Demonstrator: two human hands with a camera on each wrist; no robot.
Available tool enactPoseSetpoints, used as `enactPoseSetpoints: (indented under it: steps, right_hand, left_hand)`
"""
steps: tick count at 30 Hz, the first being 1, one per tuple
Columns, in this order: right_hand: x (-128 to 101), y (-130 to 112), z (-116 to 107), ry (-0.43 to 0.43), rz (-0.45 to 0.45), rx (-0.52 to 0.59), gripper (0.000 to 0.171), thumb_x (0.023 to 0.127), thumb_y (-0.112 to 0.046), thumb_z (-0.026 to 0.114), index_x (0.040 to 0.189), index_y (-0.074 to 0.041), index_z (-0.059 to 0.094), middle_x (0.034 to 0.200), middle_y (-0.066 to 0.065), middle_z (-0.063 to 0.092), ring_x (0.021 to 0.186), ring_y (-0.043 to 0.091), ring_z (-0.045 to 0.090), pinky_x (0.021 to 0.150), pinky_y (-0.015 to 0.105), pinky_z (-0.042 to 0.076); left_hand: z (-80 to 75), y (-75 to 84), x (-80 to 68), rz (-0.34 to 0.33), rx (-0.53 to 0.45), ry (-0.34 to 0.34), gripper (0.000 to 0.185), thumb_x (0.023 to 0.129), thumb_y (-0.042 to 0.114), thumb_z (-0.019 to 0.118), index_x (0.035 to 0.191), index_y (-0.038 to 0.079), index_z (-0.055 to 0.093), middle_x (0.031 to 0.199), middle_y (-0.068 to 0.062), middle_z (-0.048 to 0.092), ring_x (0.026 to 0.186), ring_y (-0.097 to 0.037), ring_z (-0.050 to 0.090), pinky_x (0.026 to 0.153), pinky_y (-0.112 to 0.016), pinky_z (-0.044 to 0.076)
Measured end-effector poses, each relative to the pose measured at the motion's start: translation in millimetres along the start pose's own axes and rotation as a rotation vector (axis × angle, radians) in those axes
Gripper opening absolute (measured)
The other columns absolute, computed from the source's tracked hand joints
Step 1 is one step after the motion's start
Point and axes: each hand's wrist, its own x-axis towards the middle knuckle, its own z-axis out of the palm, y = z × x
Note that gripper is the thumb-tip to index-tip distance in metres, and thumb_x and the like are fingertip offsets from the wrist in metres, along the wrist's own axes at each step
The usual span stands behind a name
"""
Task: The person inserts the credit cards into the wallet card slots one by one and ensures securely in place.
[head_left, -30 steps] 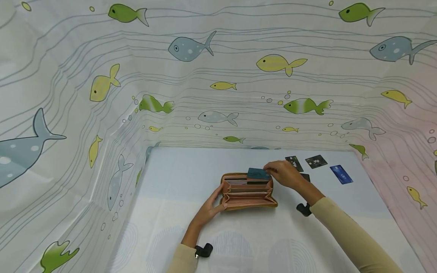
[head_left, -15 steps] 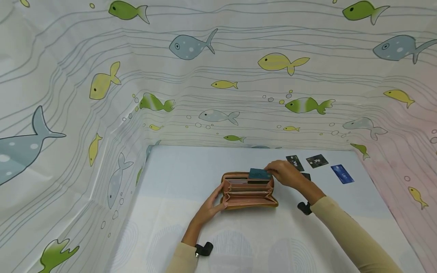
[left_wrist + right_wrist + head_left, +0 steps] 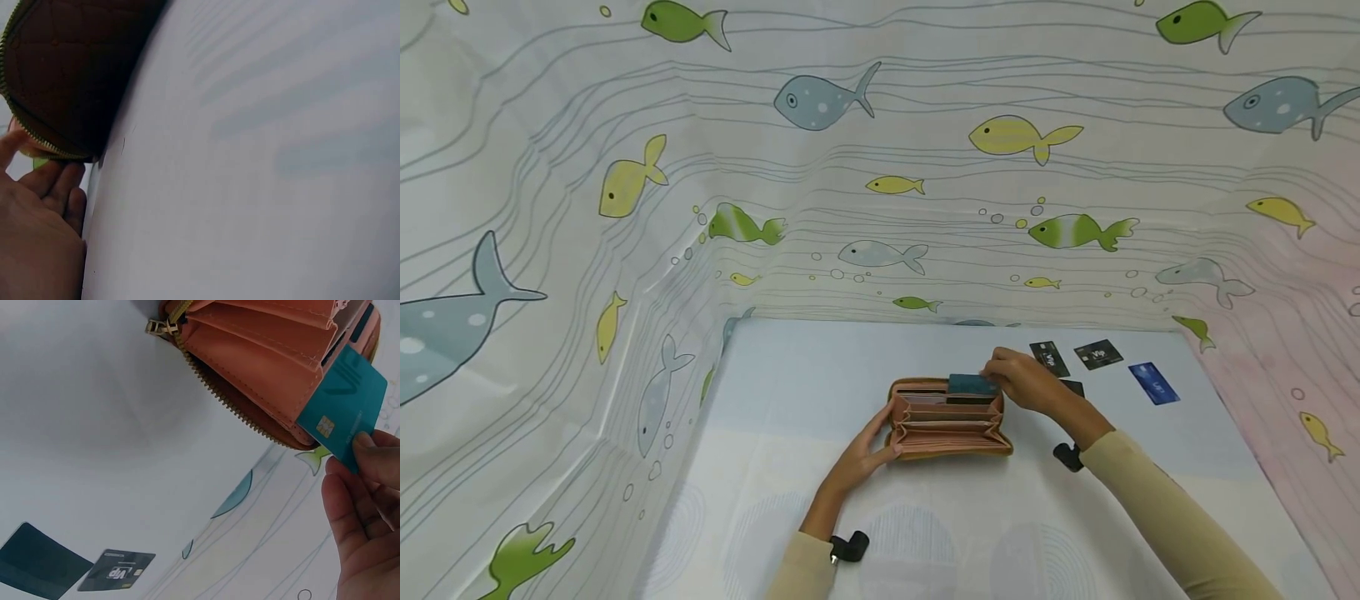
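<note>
Both hands work at an open zip wallet (image 3: 949,417) lying near the middle of the bench (image 3: 790,392). On the left, the left hand (image 3: 859,460) rests against the wallet's left end with loosely spread fingers, the thumb on the rim (the left wrist view shows the fingertips under the zip edge). Rightward, the right hand (image 3: 1028,382) pinches a teal card (image 3: 973,384) by its right end; the card stands partly sunk in a slot at the wallet's far side, its chip end in the pocket in the right wrist view. Past that hand, two black cards (image 3: 1049,358) (image 3: 1098,355) and a blue card (image 3: 1153,382) lie flat near the bench's far right corner, apart from each other; another dark card (image 3: 1073,387) is mostly hidden behind the right wrist. Open bench spreads left of the wallet and toward the person. What fills the other slots is hard to make out. Pale bluish sheeting covers the bench, and fish-printed curtains (image 3: 880,167) close it in on three sides.
</note>
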Motion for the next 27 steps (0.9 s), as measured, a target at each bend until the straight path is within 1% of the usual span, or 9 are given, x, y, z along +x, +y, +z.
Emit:
enactPoseSetpoints:
  steps: [5, 10, 13, 17, 22, 26, 27]
  right_hand:
    - [-1.5, -1.1, 2.5, -0.02, 0.023, 0.005, 0.014, 0.09, 0.001, 0.069, 0.1, -0.005, 0.077, 0.086, 0.001, 0.064, 0.077, 0.008, 0.061, 0.065, 0.023, 0.053]
    - [-6.9, -0.4, 6.7, -0.035, 0.049, -0.036, 0.014, 0.088, 0.0, 0.072, 0.098, -0.008, 0.078, 0.085, -0.001, 0.064, 0.079, 0.009, 0.058, 0.066, 0.025, 0.052]
    - [-8.0, 0.6, 8.0, -0.02, 0.045, -0.043, 0.013, 0.087, -0.001, 0.074, 0.097, -0.008, 0.078, 0.084, -0.001, 0.064, 0.079, 0.011, 0.057, 0.067, 0.026, 0.051]
    - [-8.0, 1.3, 8.5, -0.012, 0.039, -0.031, 0.012, 0.088, -0.001, 0.073, 0.096, -0.008, 0.078, 0.083, -0.001, 0.062, 0.076, 0.009, 0.055, 0.065, 0.025, 0.049]
    - [-9.6, 1.3, 10.4, -0.004, 0.026, -0.045, 0.009, 0.088, -0.002, 0.073, 0.092, -0.008, 0.077, 0.078, -0.003, 0.057, 0.072, 0.007, 0.048, 0.061, 0.023, 0.044]
    - [-11.5, 0.4, 13.8, 0.027, -0.005, -0.08, 0.006, 0.088, -0.002, 0.073, 0.088, -0.007, 0.075, 0.075, -0.005, 0.051, 0.071, 0.008, 0.044, 0.061, 0.024, 0.041]
    - [-12.2, 0.0, 14.9, 0.034, -0.009, -0.092, 0.005, 0.088, -0.003, 0.073, 0.088, -0.007, 0.075, 0.075, -0.005, 0.05, 0.071, 0.008, 0.043, 0.061, 0.024, 0.041]
  left_hand:
    - [-0.3, -1.4, -0.4, 0.006, 0.008, 0.007, 0.077, 0.098, 0.027, 0.064, 0.161, 0.026, 0.02, 0.168, -0.006, 0.017, 0.155, -0.029, 0.013, 0.123, -0.058, 0.013]
    - [-0.1, -1.9, 0.3, 0.014, 0.024, -0.005, 0.077, 0.098, 0.029, 0.063, 0.161, 0.024, 0.019, 0.168, -0.009, 0.017, 0.155, -0.032, 0.014, 0.122, -0.06, 0.014]
    - [-0.3, -2.0, 0.7, 0.009, 0.024, -0.007, 0.077, 0.098, 0.028, 0.062, 0.161, 0.026, 0.019, 0.168, -0.006, 0.017, 0.156, -0.029, 0.013, 0.123, -0.058, 0.013]
    - [-0.8, -0.4, 0.8, -0.014, -0.004, -0.009, 0.077, 0.098, 0.025, 0.063, 0.161, 0.028, 0.019, 0.168, -0.002, 0.016, 0.156, -0.024, 0.012, 0.125, -0.053, 0.011]
    - [-0.9, 1.6, 0.3, -0.017, 0.007, -0.012, 0.077, 0.098, 0.018, 0.063, 0.161, 0.023, 0.019, 0.168, -0.006, 0.016, 0.156, -0.028, 0.011, 0.124, -0.056, 0.013]
    - [-1.2, 3.4, 0.9, -0.027, 0.028, -0.025, 0.077, 0.099, 0.015, 0.061, 0.162, 0.017, 0.016, 0.168, -0.01, 0.013, 0.156, -0.029, 0.009, 0.123, -0.057, 0.012]
    - [-2.1, 9.2, 0.4, -0.031, 0.036, -0.035, 0.077, 0.099, 0.014, 0.06, 0.162, 0.014, 0.015, 0.168, -0.012, 0.013, 0.156, -0.031, 0.01, 0.123, -0.058, 0.012]
